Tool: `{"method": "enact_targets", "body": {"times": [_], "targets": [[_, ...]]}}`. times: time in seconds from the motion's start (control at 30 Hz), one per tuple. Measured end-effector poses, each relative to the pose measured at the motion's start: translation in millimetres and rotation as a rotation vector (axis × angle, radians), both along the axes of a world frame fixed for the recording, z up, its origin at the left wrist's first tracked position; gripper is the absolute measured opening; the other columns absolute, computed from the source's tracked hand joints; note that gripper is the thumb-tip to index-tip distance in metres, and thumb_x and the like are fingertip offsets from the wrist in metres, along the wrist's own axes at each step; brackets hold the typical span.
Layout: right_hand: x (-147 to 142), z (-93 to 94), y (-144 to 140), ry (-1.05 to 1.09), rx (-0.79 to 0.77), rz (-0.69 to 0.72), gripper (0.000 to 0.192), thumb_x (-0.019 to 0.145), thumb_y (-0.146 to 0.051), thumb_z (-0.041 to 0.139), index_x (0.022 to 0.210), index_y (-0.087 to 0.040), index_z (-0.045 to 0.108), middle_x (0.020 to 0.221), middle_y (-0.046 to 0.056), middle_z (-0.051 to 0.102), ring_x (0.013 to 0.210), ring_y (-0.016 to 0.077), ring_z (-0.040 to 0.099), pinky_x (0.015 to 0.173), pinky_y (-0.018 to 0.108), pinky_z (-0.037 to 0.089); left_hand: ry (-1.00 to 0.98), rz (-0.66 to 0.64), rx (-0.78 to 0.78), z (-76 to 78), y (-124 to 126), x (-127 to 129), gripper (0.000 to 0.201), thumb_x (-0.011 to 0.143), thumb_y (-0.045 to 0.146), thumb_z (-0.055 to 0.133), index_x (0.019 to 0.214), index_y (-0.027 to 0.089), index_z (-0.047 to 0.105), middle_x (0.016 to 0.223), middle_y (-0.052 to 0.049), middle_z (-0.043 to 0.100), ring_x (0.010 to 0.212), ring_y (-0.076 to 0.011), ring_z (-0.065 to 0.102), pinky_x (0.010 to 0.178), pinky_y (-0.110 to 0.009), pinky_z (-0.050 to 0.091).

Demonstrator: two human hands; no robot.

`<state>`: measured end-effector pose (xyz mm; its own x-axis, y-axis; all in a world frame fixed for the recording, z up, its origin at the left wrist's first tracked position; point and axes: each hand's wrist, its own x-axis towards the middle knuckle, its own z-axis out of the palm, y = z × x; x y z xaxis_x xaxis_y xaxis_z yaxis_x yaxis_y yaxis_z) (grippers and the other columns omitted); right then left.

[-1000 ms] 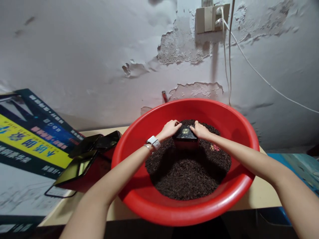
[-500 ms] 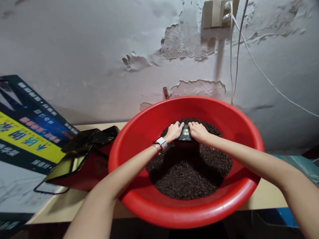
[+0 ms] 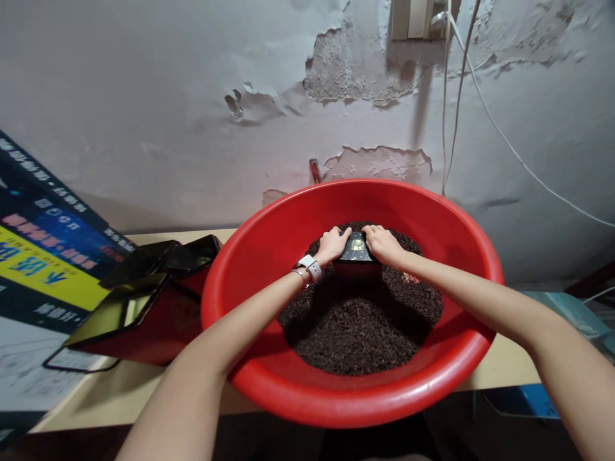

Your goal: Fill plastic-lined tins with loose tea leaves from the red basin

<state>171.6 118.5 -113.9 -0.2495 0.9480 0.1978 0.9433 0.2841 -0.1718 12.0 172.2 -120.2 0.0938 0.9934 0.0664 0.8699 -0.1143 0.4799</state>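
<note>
At frame centre, our left hand (image 3: 331, 244) and right hand (image 3: 382, 244) keep their fingers grasping the small black rectangular box (image 3: 354, 248), still pressed into dark loose tea (image 3: 358, 320) inside the round red plastic basin (image 3: 250, 269); little has changed.

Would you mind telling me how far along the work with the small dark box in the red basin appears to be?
Done: a heap of dark loose leaf already lies in the red basin. In hand: left hand and right hand grip a small dark box pressed into the heap's far side. Left: the red boxes with open dark lids beside the basin; their contents cannot be seen.
</note>
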Motion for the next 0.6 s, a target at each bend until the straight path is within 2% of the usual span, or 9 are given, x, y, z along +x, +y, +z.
{"method": "enact_targets", "body": {"times": [0.1,0.2,0.37,0.6], "targets": [[5,-6.0,4,0.23,-0.065,-0.07,0.036,0.101,-0.024,0.033,0.128,-0.011,0.051,0.131,0.013,0.059,0.12,0.0197,0.053,0.102,0.029,0.037,-0.162,0.013,-0.067,-8.0,6,-5,0.05,0.096,0.052,0.042,0.117,0.011,0.063,0.127,-0.018,0.066,0.117,-0.0281,0.062,0.095,-0.032,0.046],[7,-6.8,8,0.329,-0.117,-0.122,0.033,0.1,-0.025,0.035,0.122,-0.009,0.054,0.126,0.013,0.06,0.116,0.0178,0.055,0.1,0.026,0.038,-0.227,-0.033,-0.081,-12.7,10,-7,0.048,0.096,0.049,0.042,0.113,0.011,0.065,0.13,-0.016,0.065,0.117,-0.0254,0.063,0.096,-0.029,0.046],[5,-2.2,8,0.26,-0.138,-0.116,0.03,0.099,-0.024,0.035,0.116,-0.011,0.056,0.12,0.014,0.062,0.111,0.0204,0.057,0.094,0.028,0.04,-0.212,-0.013,-0.048,-11.5,9,-7,0.045,0.094,0.049,0.045,0.109,0.013,0.068,0.125,-0.017,0.068,0.116,-0.0302,0.063,0.095,-0.034,0.046],[3,-0.2,6,0.197,-0.143,-0.093,0.029,0.099,-0.024,0.031,0.113,-0.012,0.053,0.121,0.016,0.061,0.109,0.0245,0.058,0.091,0.032,0.041,-0.187,0.016,-0.059,-8.6,1,-5,0.043,0.095,0.048,0.042,0.103,0.014,0.068,0.123,-0.017,0.069,0.114,-0.0309,0.064,0.093,-0.034,0.046]]}}
